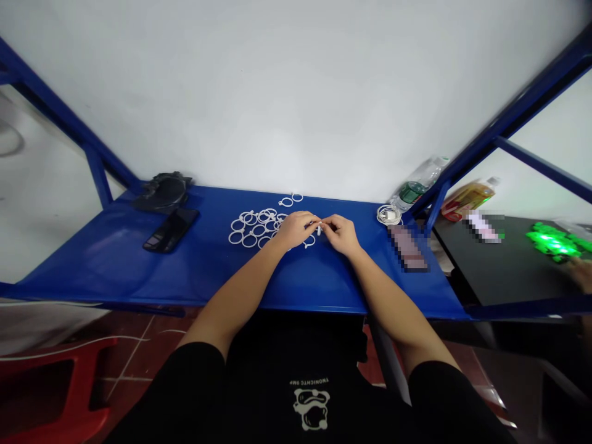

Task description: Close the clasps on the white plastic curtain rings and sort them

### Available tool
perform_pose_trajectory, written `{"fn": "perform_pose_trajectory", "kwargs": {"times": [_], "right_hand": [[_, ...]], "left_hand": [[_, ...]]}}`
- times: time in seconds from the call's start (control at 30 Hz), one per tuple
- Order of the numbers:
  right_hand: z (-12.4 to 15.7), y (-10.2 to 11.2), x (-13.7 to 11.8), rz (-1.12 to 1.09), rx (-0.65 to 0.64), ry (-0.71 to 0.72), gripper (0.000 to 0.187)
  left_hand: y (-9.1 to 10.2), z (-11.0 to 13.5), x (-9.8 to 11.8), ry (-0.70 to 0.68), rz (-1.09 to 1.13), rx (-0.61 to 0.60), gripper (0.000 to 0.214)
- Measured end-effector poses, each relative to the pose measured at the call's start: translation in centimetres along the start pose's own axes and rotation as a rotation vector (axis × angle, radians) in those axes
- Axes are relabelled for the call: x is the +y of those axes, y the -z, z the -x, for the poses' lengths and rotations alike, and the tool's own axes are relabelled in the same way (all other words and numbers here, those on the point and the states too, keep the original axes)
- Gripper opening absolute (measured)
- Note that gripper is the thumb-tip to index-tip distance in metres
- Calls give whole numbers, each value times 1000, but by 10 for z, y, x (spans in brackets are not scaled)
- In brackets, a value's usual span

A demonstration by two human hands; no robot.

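My left hand (pixel 296 228) and my right hand (pixel 341 234) meet at the middle of the blue table (pixel 139 265). Both pinch a small white plastic piece (pixel 319 229) between their fingertips. A white ring (pixel 309 242) lies just below the fingers; I cannot tell if it is joined to the held piece. A cluster of several white rings (pixel 254 227) lies left of my left hand, touching its back. Two more rings (pixel 291 199) sit farther back near the wall.
A black phone (pixel 171 229) and a dark crumpled object (pixel 163 190) lie at the left. A coiled white cable (pixel 389 215), a clear bottle (pixel 419 182) and a blurred flat item (pixel 409 248) are at the right. Another person's hand (pixel 583 271) rests by green glowing pieces (pixel 552 240).
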State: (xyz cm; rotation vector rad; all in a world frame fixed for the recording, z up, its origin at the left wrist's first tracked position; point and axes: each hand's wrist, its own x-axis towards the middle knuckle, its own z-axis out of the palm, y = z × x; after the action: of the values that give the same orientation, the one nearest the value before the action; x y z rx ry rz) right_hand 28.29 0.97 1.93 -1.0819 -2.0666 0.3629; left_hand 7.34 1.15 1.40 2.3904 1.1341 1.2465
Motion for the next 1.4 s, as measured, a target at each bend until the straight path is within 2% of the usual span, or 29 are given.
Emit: {"fn": "perform_pose_trajectory", "kwargs": {"times": [0.13,0.3,0.43,0.53,0.6,0.73,0.8,0.93,1.1,1.27,1.4], "right_hand": [[0,-1,0,-21,30,-28,31],[1,-6,1,-96,104,-18,34],[0,-5,4,-146,132,-69,32],[-3,5,13,-35,102,-101,29],[-6,13,21,78,40,-119,25],[-7,24,37,220,-110,-183,26],[-6,24,42,243,-169,-179,37],[-4,19,44,207,-254,-62,53],[-3,11,41,227,-332,1,32],[-4,8,39,211,-286,-1,14],[-5,8,31,96,-127,54,13]], "left_hand": [[1,0,1,-1,19,13,13],[0,-1,-1,-38,29,89,13],[2,-2,-2,-74,13,165,9],[8,-4,-6,-28,-54,229,6],[14,-5,-10,61,-101,235,9],[24,-5,-22,277,-193,185,9],[25,-4,-28,325,-233,129,14],[24,-1,-37,365,-302,-8,6],[23,0,-37,355,-368,-53,11],[16,0,-30,252,-351,-47,12],[7,0,-14,115,-251,-99,11]]}}
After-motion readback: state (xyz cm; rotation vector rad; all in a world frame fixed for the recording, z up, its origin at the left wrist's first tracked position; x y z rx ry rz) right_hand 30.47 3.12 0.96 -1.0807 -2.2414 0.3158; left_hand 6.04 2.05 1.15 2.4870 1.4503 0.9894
